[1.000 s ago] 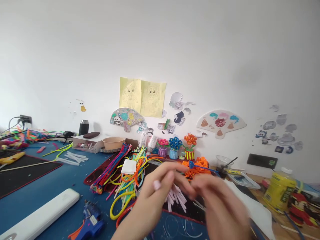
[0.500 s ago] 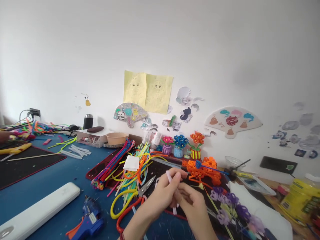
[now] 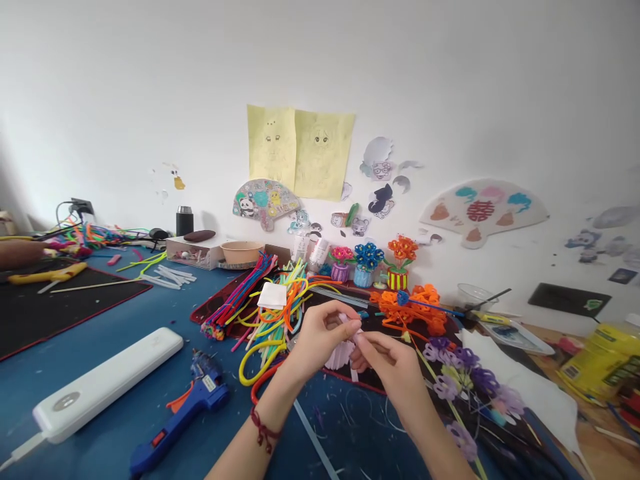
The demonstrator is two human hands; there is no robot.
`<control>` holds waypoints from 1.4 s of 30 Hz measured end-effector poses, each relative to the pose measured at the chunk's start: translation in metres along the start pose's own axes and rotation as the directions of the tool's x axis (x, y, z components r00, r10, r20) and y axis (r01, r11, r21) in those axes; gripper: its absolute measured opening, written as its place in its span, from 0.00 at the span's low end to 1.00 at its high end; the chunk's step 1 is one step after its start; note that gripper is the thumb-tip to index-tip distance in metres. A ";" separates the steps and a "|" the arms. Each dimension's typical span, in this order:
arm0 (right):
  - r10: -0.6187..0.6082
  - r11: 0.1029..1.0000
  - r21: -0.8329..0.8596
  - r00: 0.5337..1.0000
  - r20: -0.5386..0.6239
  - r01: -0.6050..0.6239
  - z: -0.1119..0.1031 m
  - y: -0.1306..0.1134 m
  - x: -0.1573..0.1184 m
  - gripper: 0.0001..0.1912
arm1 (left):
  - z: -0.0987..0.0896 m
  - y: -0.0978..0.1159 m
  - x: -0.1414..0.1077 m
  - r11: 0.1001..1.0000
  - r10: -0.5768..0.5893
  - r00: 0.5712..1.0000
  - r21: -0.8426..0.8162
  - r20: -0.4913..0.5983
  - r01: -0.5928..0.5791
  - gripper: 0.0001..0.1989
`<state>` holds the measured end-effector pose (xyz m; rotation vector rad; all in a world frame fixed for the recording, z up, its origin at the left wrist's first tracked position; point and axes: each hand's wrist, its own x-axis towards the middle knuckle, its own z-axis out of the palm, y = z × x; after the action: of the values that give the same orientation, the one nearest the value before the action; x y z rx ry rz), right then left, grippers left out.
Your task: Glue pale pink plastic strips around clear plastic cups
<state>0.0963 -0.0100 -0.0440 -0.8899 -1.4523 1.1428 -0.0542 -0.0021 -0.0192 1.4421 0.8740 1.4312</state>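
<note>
Fingers [image 3: 373, 351] covering lilac strip [image 3: 343, 319], scissors [image 3: 274, 347] part-hidden

Yellow drawing sheets [image 3: 301, 153] up on wall [image 3: 320, 60], small panda fan [image 3: 265, 202] at their lower edge, bigger fan with red symbol [image 3: 483, 210] off to right. Black flask [image 3: 185, 223] over left, tan bowl [image 3: 241, 254] nearby. Chunky yellow bottle [image 3: 600, 360] way over right.

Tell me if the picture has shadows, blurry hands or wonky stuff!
Head view: a soft shadow on the wall, just right of the black flask; head view, middle: left hand and right hand fairly sharp; head view, right edge: the yellow bottle looks slanted, probably from the wide lens.
</note>
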 end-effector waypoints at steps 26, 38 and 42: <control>0.122 0.993 -0.003 0.989 0.084 -0.122 -0.008 0.001 0.002 0.22 | -0.013 0.001 -0.001 0.979 -0.049 0.992 0.200 0.116 0.025 0.16; 0.066 0.986 0.160 0.994 -0.086 -0.051 -0.014 -0.004 0.005 0.20 | -0.002 0.006 -0.008 0.968 -0.166 0.949 0.230 0.267 0.105 0.18; -0.014 0.998 0.063 0.987 -0.157 0.024 -0.026 -0.005 0.006 0.26 | -0.004 0.009 -0.009 0.963 -0.183 0.938 0.244 0.293 0.111 0.17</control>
<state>0.1208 -0.0011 -0.0375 -0.8979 -1.2864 1.0752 -0.0599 -0.0133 -0.0144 1.6787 0.9386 0.9785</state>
